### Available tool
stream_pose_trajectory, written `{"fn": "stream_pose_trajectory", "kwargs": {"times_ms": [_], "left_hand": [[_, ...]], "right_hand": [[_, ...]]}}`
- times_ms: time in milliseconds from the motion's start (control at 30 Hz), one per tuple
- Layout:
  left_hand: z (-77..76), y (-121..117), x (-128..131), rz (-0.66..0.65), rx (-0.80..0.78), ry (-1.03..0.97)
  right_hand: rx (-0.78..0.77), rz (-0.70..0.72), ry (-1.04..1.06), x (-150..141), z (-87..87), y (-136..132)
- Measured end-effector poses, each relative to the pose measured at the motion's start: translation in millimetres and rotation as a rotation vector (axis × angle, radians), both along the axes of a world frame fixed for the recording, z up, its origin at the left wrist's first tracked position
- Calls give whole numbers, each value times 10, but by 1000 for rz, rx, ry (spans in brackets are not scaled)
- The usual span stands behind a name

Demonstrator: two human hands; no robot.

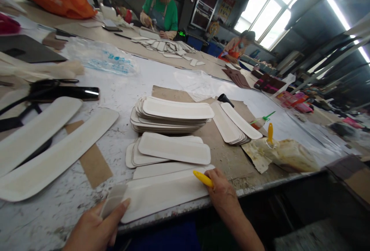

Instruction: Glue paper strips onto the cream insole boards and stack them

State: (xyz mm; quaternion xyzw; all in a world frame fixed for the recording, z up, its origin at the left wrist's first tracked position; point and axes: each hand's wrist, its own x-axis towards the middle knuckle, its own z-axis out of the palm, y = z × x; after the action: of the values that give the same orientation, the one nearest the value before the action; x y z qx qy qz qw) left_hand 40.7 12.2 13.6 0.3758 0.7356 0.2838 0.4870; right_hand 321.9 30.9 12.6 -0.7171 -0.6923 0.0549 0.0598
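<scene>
A long white padded strip point(164, 195) lies on the table's near edge. My left hand point(95, 228) pinches its left end, thumb on top, where the end curls up. My right hand point(221, 193) rests on the strip's right end, closed round a yellow-handled tool point(203, 179) whose tip points left over the strip. Just beyond lie a small pile of shorter white pieces point(170, 150) and a taller stack point(173, 114) on a brown cardboard sheet point(228, 154).
Two large white strips point(54, 150) lie at left beside a black tool point(63, 93). A yellow brush stands in a glue-stained bag point(286, 154) at right, next to another white stack point(235, 123). Two other people work farther along the table point(124, 85).
</scene>
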Motion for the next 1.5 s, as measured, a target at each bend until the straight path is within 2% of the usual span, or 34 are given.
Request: {"fn": "stream_pose_trajectory", "kwargs": {"times_ms": [100, 200, 300, 433, 500, 600, 733, 967, 1200, 1500], "left_hand": [[-4, -4, -3, 14, 17, -31], [33, 1, 5, 19, 29, -51], [81, 14, 15, 5, 42, -56], [71, 28, 8, -18, 31, -44], [41, 25, 0, -39, 16, -41], [21, 14, -3, -30, 15, -46], [67, 6, 8, -17, 31, -53], [73, -2, 26, -25, 36, -34], [55, -2, 35, -11, 22, -46], [77, -1, 29, 32, -7, -116]], "right_hand": [[-39, 20, -25, -36, 67, -14], [32, 50, 17, -37, 90, -66], [56, -44, 153, 10, 62, -119], [-64, -148, 436, 72, 45, -105], [-124, -187, 519, 72, 79, -76], [-126, -257, 560, 35, 164, -46], [-74, -291, 550, -3, 215, -47], [-52, -246, 444, 26, 42, -59], [73, -126, 284, 32, -103, -84], [66, -109, 219, 12, -123, -73]]}}
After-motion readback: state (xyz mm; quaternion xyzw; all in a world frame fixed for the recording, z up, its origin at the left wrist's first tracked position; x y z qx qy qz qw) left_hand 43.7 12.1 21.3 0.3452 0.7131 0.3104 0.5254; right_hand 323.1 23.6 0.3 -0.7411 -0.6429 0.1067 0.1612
